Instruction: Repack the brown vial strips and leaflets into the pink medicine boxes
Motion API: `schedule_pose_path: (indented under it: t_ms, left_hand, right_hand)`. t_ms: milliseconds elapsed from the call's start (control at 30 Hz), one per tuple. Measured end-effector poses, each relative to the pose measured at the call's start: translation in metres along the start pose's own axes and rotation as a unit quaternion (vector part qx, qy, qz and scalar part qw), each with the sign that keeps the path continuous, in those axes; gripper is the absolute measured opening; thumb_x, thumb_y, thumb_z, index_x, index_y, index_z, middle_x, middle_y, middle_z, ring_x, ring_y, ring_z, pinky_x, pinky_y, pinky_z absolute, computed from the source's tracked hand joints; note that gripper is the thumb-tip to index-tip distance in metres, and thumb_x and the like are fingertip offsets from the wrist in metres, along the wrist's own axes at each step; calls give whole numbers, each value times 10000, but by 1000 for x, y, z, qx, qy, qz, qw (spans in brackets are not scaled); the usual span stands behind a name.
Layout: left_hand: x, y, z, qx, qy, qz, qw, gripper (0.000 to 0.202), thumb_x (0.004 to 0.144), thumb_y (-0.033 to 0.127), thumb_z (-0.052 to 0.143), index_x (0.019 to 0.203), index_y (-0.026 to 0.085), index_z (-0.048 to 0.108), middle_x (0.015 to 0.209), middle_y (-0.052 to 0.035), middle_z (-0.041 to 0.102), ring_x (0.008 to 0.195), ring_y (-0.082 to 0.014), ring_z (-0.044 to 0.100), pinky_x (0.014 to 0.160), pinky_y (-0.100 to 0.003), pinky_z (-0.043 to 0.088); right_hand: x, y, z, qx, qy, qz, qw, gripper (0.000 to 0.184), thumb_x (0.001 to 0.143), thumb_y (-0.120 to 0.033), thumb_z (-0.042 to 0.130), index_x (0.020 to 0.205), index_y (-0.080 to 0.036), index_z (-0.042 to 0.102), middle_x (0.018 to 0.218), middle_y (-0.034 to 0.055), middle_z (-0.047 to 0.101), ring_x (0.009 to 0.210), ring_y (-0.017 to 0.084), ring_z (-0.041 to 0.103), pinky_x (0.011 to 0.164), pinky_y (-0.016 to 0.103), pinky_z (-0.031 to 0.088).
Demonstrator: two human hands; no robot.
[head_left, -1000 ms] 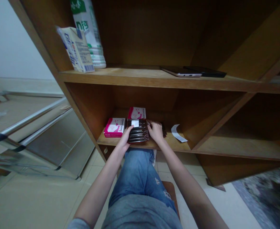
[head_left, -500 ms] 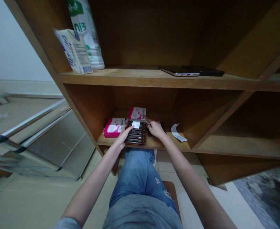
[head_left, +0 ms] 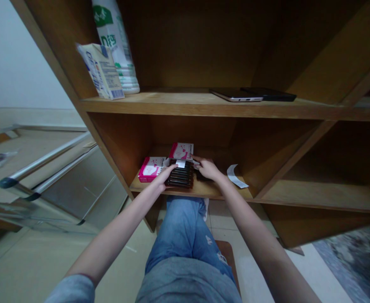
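On the lower shelf lies a pink and white box [head_left: 182, 150] with its near end open. A tray of dark brown ampoules [head_left: 181, 179] extends from that end toward me, a small white paper [head_left: 181, 163] on top. My left hand [head_left: 163, 176] grips the tray's left side, thumb over the paper. At the box's open right corner is my right hand [head_left: 207, 169], its fingers closed on the box edge and flap. Some dark item under the right hand is mostly hidden. A second pink box [head_left: 150, 169] sits left, partly behind my left hand.
A curled white paper strip [head_left: 236, 176] lies right of my hands. Above, the wooden shelf [head_left: 172, 107] carries a drink carton [head_left: 104, 73], a white and green bottle [head_left: 122, 54] and a phone [head_left: 235, 96] beside a dark flat item. A metal-framed rack [head_left: 52, 176] stands left.
The ampoule tray has shifted slightly away from me, toward the open box. Both hands keep their hold, and the view has tilted a little.
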State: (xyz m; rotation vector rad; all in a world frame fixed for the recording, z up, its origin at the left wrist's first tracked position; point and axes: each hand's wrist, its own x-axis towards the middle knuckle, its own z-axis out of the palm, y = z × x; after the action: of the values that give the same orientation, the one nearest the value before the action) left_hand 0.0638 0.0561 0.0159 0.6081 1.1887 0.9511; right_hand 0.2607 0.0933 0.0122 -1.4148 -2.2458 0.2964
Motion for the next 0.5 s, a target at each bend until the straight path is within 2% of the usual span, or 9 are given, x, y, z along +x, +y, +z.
schedule_pose_path:
  t_ms: [333,500]
  left_hand:
    - [6,8,4,-25,-27,-34,999,258,827,345,534,905,118,628,662,-88,697,604,-206,677,631,-383,583]
    - [6,11,3,-24,-30,-40,998,255,825,330,542,928,112,623,733,-107,713,642,-213,689,645,-384,586]
  right_hand:
    - [-1,-2,-3,-8,-15,-15,1000,507,835,-147,481,1335,-229,469,1271,62,585,1142,227,561,966,319,399]
    - [3,4,-10,37,-53,3,998,489,820,-260,551,1306,-242,502,1070,40,689,947,207,638,849,291,461]
